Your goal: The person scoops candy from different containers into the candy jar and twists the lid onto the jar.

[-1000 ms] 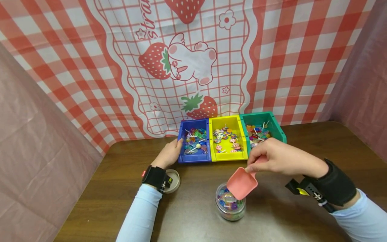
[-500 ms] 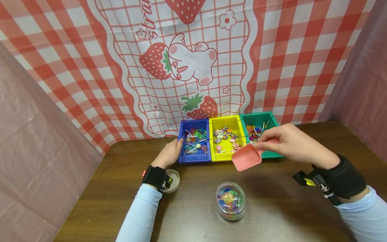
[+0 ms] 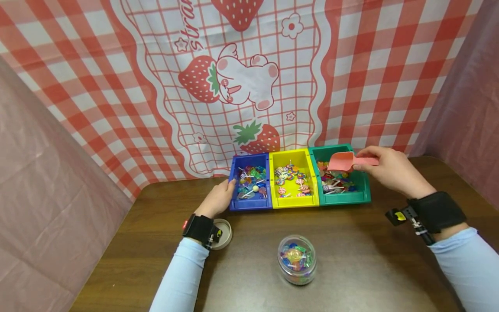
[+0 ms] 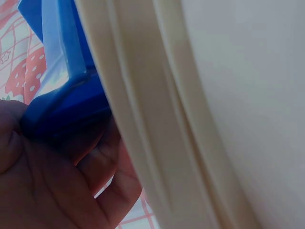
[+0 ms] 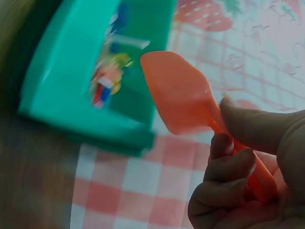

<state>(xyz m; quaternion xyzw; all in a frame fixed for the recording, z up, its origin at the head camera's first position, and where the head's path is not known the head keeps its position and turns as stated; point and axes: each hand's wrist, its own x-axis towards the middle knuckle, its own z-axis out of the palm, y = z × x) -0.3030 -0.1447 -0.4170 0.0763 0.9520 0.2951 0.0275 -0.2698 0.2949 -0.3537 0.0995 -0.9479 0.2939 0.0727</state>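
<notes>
My right hand (image 3: 393,171) holds a pink scoop (image 3: 341,161) by its handle, over the green bin (image 3: 345,199). In the right wrist view the thumb and curled fingers wrap the scoop's handle, and its blade carries nothing. Small colourful candy-like pieces and lollipops (image 3: 335,186) lie in the green bin. My left hand (image 3: 215,199) grips the left side of the blue bin (image 3: 251,204), with the fingers curled under its edge (image 4: 66,105) in the left wrist view. A clear jar (image 3: 298,274) of colourful pieces stands open near the front.
Between the blue and green bins sits a yellow bin (image 3: 296,202) with swirl lollipops; all three stand joined in a row. A pale round lid (image 3: 227,229) lies beside my left wrist on the wooden table (image 3: 156,242). A checked strawberry cloth (image 3: 249,108) hangs behind.
My right hand has carried the scoop from over the jar, up and to the right, to above the green bin. The left hand, bins and jar have stayed in place.
</notes>
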